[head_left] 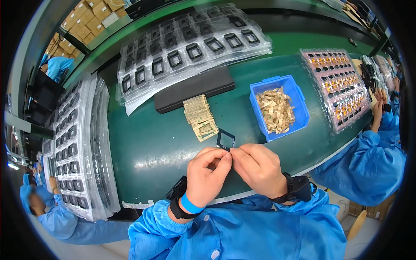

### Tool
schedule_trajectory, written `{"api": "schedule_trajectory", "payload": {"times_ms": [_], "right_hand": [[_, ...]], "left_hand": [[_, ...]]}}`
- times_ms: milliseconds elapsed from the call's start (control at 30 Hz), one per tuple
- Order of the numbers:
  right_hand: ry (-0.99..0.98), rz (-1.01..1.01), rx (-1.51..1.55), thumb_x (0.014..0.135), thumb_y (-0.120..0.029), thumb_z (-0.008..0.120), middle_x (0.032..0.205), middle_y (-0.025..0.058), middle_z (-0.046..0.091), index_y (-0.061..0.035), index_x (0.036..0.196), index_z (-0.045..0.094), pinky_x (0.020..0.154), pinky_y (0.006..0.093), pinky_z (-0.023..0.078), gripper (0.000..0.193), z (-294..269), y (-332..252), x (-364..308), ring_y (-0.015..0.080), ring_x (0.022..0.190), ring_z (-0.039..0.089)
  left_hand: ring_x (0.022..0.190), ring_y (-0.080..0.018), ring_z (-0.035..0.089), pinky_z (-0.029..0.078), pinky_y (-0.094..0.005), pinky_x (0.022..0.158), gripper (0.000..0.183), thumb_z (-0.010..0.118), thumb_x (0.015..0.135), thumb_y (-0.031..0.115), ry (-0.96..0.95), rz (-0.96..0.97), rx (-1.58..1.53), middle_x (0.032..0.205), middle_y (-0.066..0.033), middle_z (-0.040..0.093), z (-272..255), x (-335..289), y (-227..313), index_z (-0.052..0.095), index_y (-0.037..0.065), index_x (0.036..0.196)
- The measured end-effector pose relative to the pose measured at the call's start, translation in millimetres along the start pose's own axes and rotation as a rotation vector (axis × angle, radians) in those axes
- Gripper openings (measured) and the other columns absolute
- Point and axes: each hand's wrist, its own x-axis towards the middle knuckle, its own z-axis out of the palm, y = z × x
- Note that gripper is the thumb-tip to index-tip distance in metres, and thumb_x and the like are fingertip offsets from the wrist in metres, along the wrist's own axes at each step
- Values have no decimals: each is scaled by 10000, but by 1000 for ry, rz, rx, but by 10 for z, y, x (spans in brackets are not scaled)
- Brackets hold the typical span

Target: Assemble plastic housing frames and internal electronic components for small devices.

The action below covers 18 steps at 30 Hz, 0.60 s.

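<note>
Close in front of me, a small black rectangular frame with an open middle is held up over the green table. My left hand pinches its near edge between thumb and fingers. Beside it my right hand is closed too, fingertips pressed together at the frame's near right corner; whether they also hold something small is hidden. Just beyond the hands lies a stack of narrow tan paper strips with small green marks. To the right stands a blue plastic bin with loose, crumpled tan strips in it.
A long black box lies behind the strips. Clear plastic trays of black frames stand at the back and left. A pinkish tray of small parts is at the right. Co-workers in blue sit to my right and left.
</note>
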Motion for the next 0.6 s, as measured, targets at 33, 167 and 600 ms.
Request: {"api": "schedule_trajectory", "payload": {"times_ms": [33, 167, 600], "right_hand": [[-1, -1, -4, 726, -20, 722, 892, 89, 620, -5, 974, 659, 619, 332, 523, 257, 1, -2, -3, 238, 715, 630], [8, -12, -18, 714, -10, 726, 864, 90, 622, -4, 960, 664, 605, 331, 524, 254, 12, -4, -10, 236, 693, 632], [-43, 245, 258, 783, 3, 712, 826, 100, 633, -10, 906, 674, 578, 348, 530, 129, -64, -12, -10, 268, 673, 644]], "left_hand": [[678, -101, 590, 475, -243, 610, 82, 680, 877, 46, 1, -4, -1, 837, -56, 641, -4, 3, -4, 690, -31, 903], [704, -89, 571, 465, -234, 633, 68, 671, 877, 31, -14, -16, 38, 828, -44, 631, -19, -1, -2, 687, -34, 891], [729, -105, 574, 470, -247, 661, 52, 656, 852, -3, -68, 17, 106, 830, -49, 639, -23, 5, -5, 696, -32, 866]]}}
